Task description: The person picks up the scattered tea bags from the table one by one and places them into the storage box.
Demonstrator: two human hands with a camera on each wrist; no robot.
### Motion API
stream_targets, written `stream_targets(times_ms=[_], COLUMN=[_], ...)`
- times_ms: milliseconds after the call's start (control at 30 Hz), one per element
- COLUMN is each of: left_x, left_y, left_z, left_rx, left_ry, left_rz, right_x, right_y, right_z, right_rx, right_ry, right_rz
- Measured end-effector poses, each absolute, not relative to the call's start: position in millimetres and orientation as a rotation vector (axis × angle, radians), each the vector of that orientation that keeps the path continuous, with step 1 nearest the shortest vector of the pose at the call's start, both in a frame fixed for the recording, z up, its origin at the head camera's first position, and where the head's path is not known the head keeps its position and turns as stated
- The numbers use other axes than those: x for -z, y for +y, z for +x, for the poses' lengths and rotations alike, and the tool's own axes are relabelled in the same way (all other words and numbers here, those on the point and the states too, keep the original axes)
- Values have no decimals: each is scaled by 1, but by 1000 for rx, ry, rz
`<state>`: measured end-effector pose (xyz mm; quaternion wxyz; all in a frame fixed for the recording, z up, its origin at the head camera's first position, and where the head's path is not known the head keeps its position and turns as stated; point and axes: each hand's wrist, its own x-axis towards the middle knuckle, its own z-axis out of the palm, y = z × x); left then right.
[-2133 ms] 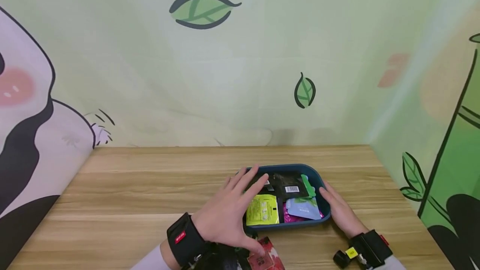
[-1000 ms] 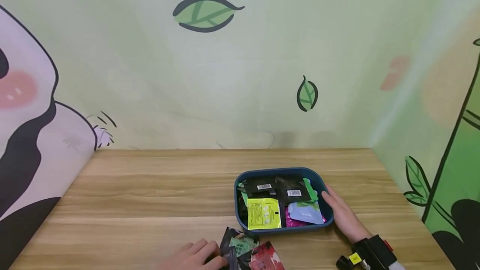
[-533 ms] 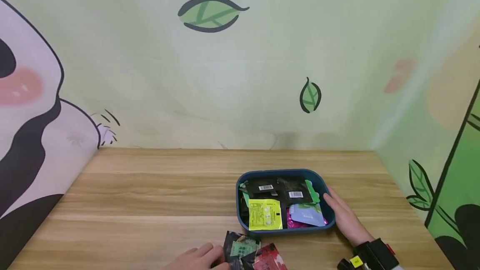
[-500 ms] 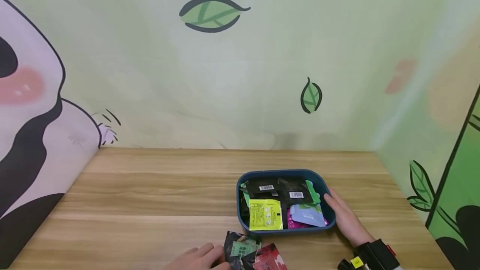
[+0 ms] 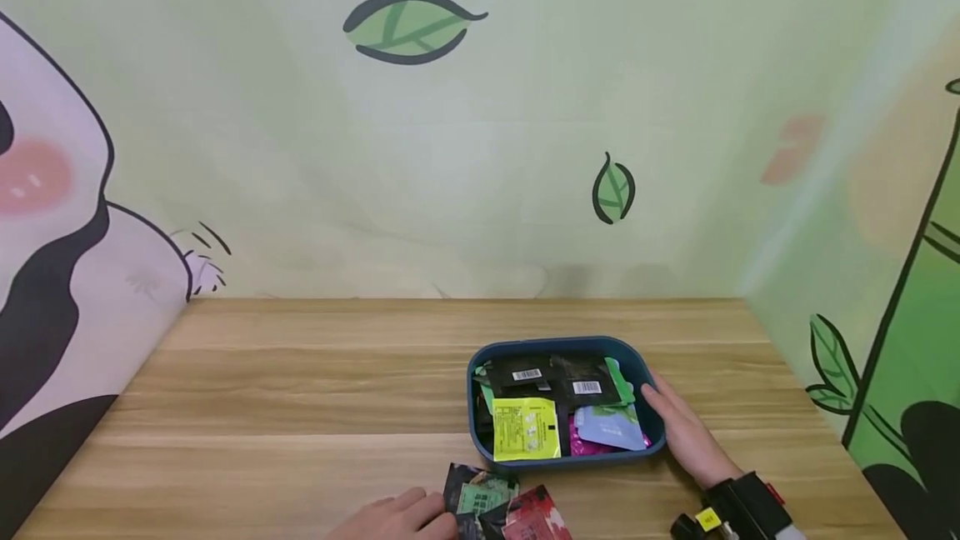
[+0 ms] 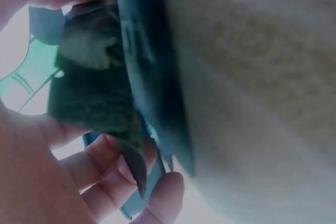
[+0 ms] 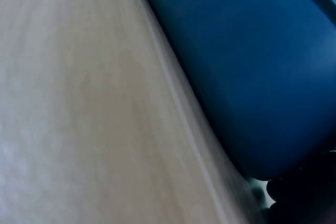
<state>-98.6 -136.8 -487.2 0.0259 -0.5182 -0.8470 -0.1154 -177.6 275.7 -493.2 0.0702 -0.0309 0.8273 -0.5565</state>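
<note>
My left hand [image 5: 397, 515] is low at the front edge of the head view, fingers bent. In the left wrist view it holds a dark green sachet [image 6: 92, 85] between thumb and fingers, with another dark packet [image 6: 155, 72] alongside. Right of that hand, a black sachet with a green label [image 5: 480, 497] and a red sachet [image 5: 536, 515] lie overlapping on the table. A dark blue bin [image 5: 566, 465] stands just behind them. My right hand [image 5: 693, 436] rests against its right end with extended fingers, the thumb at the rim.
Inside the bin are a yellow sachet [image 5: 525, 429], black sachets with barcodes [image 5: 581, 369], a pale blue packet [image 5: 609, 427] and a magenta one [image 5: 583, 445]. The wooden table [image 5: 300, 390] meets a printed cloth backdrop [image 5: 487, 148] behind.
My left hand has moved from over the bin's left side down to the front, left of the loose sachets. My right hand has stayed at the bin's right end.
</note>
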Motion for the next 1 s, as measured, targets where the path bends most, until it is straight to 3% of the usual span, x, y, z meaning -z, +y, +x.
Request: stream_targets(times_ms=[267, 567, 1000], left_x=[451, 412, 411], left_y=[-125, -80, -42], left_z=[-114, -145, -220], left_rx=[592, 651, 653], left_ry=[-2731, -2655, -2608], left_rz=[-1473, -1413, -1156], right_x=[494, 497, 495], right_y=[274, 276, 275], right_z=[-179, -179, -178], right_rx=[1672, 1696, 1689], right_ry=[2495, 2486, 2489], right_rz=[-111, -116, -97])
